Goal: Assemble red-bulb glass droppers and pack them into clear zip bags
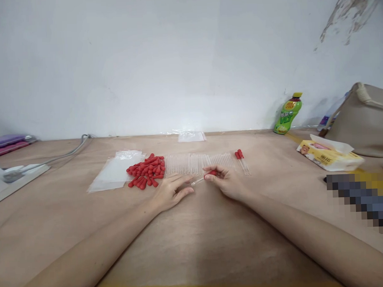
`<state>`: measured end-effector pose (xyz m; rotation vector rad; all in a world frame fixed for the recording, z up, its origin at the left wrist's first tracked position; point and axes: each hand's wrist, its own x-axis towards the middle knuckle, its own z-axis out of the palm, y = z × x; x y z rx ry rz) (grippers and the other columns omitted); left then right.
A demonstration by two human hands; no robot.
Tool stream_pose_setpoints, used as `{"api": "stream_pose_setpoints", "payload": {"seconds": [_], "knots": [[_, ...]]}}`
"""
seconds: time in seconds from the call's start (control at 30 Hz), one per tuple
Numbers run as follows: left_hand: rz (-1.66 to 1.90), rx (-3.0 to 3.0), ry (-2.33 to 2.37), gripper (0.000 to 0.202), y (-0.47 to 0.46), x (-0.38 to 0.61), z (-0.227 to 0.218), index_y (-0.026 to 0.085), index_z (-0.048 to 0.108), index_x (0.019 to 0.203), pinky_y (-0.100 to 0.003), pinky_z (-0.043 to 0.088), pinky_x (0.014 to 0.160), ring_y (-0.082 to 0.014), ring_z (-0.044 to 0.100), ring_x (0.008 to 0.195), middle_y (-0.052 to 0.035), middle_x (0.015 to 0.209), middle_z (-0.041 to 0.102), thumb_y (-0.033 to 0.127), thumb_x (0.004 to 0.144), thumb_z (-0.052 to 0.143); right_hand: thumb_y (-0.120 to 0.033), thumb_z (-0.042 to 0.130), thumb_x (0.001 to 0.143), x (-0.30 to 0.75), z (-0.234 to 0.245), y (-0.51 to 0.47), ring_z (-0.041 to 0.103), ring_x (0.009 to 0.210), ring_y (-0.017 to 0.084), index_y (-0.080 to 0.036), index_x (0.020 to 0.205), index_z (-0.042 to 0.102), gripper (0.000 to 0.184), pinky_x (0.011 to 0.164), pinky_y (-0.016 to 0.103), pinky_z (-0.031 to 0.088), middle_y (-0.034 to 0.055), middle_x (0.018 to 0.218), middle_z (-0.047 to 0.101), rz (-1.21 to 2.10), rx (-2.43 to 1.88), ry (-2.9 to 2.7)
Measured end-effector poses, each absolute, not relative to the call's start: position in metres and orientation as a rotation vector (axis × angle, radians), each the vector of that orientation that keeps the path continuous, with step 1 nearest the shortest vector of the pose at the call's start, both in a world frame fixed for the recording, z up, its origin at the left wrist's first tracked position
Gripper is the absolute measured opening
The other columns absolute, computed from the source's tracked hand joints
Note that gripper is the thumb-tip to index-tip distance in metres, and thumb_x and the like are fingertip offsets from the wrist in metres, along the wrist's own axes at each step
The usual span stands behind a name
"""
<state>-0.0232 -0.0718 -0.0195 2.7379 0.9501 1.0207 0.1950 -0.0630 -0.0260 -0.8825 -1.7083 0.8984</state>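
My right hand pinches a red rubber bulb that sits on the end of a clear glass tube. My left hand holds the other end of that tube between thumb and fingers, low over the table. A pile of several red bulbs lies just left of my left hand. A row of several clear tubes lies behind both hands. Two finished droppers with red bulbs rest at the right end of the row.
Clear plastic bags lie left of the pile, another bag by the wall. A green bottle, a tissue pack and a beige bag stand at right. A cable and power strip are at left.
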Motion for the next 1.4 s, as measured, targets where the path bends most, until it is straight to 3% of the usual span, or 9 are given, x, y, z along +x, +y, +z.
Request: {"api": "stream_pose_setpoints", "payload": {"seconds": [0.13,0.3,0.5,0.8,1.1,1.27,1.4], "knots": [[0.954,2.687,1.011,0.048,-0.076,-0.025,-0.016,0.019,0.038,0.127,-0.032,0.045,0.079,-0.018,0.055,0.091,-0.0072,0.102,0.06,0.032,0.082,0.051,-0.047,0.063,0.065,0.214,-0.011,-0.044,0.053,0.056,0.009,-0.017,0.089,0.05,0.04,0.051,0.021,0.041,0.0007,0.07,0.061,0.987,-0.972,-1.394],[0.9,2.653,1.075,0.042,-0.077,-0.024,-0.018,0.02,0.041,0.123,-0.028,0.047,0.069,-0.0147,0.056,0.076,-0.0057,0.098,0.058,0.032,0.083,0.049,-0.052,0.057,0.068,0.263,0.011,-0.002,0.043,0.043,0.007,-0.017,0.082,0.053,0.039,0.044,0.021,0.035,0.0004,0.063,0.06,0.701,-1.211,-1.312],[0.873,2.692,1.041,0.036,-0.075,-0.024,-0.019,0.02,0.045,0.119,-0.03,0.045,0.07,-0.0166,0.055,0.079,-0.0057,0.092,0.06,0.029,0.084,0.047,-0.04,0.057,0.069,0.283,0.003,0.035,0.055,0.057,0.013,-0.016,0.077,0.059,0.025,0.056,0.024,0.038,0.0018,0.063,0.062,0.232,-1.684,-1.479],[0.875,2.728,1.016,0.033,-0.074,-0.023,-0.019,0.02,0.046,0.117,-0.031,0.043,0.071,-0.0175,0.056,0.079,-0.0048,0.086,0.061,0.028,0.084,0.046,-0.037,0.049,0.075,0.272,-0.018,0.042,0.058,0.077,0.018,-0.018,0.085,0.059,0.024,0.066,0.027,0.036,0.0052,0.079,0.064,-0.072,-1.972,-1.645],[0.852,2.731,1.028,0.032,-0.075,-0.023,-0.017,0.019,0.048,0.115,-0.031,0.044,0.07,-0.0173,0.056,0.079,-0.0047,0.085,0.061,0.027,0.084,0.046,-0.035,0.047,0.075,0.269,-0.014,0.036,0.057,0.085,0.021,-0.019,0.088,0.059,0.024,0.071,0.03,0.037,0.007,0.085,0.064,-0.101,-2.031,-1.612],[0.873,2.752,1.007,0.03,-0.075,-0.022,-0.017,0.019,0.05,0.113,-0.03,0.044,0.069,-0.0172,0.056,0.078,-0.005,0.085,0.062,0.027,0.085,0.045,-0.033,0.049,0.071,0.268,-0.005,0.016,0.059,0.078,0.022,-0.019,0.074,0.062,0.019,0.063,0.028,0.038,0.0069,0.079,0.065,-0.058,-2.08,-1.76],[0.878,2.76,1.008,0.028,-0.075,-0.022,-0.018,0.018,0.052,0.11,-0.029,0.045,0.068,-0.0174,0.056,0.078,-0.0056,0.086,0.062,0.027,0.084,0.046,-0.032,0.046,0.074,0.262,-0.002,-0.005,0.061,0.075,0.024,-0.017,0.068,0.064,0.024,0.062,0.03,0.038,0.0104,0.073,0.065,-0.106,-2.157,-1.897]]}}
